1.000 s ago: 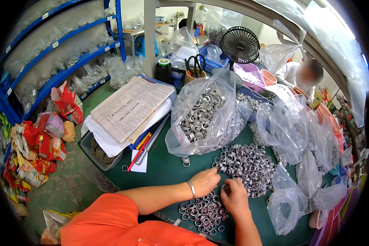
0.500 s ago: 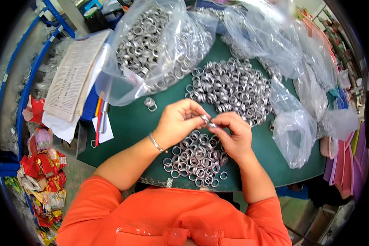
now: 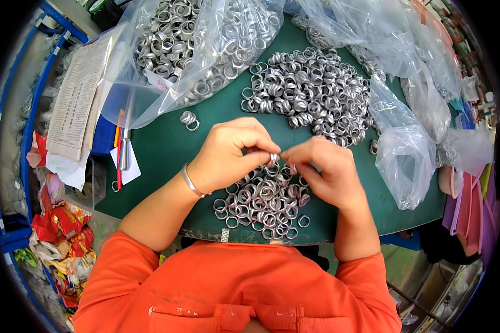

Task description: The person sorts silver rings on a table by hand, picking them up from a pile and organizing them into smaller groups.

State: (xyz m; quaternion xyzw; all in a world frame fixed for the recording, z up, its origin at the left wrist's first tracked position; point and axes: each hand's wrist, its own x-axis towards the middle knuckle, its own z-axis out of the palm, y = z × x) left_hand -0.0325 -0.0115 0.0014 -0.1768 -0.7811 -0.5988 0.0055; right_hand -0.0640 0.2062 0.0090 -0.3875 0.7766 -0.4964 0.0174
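The left hand (image 3: 233, 150) pinches rings (image 3: 273, 159) between thumb and forefinger; how many are in that pinch I cannot tell. The right hand (image 3: 330, 172) comes in from the other side, its forefinger reaching to just beside those rings. Whether its thumb and fingers are clamped on a ring of their own is too small to make out.

The relation that matters is between the two sets of fingertips: the held rings lie just to the left of the right fingertips, at nearly the same height in the view, so the left hand is the nearer one. Being round, the rings show no clear long axis. Directly below is the small pile of rings (image 3: 264, 200), by the near edge of the desk (image 3: 155, 155). The large pile (image 3: 322, 94) lies beyond the right hand, toward the far edge, and a short stack of rings (image 3: 188, 118) stands apart on the left, near the plastic bag (image 3: 205, 44).

Compared with half a second ago, the fingertips are a little further apart and lower over the far side of the small pile, while the whole view has shifted slightly
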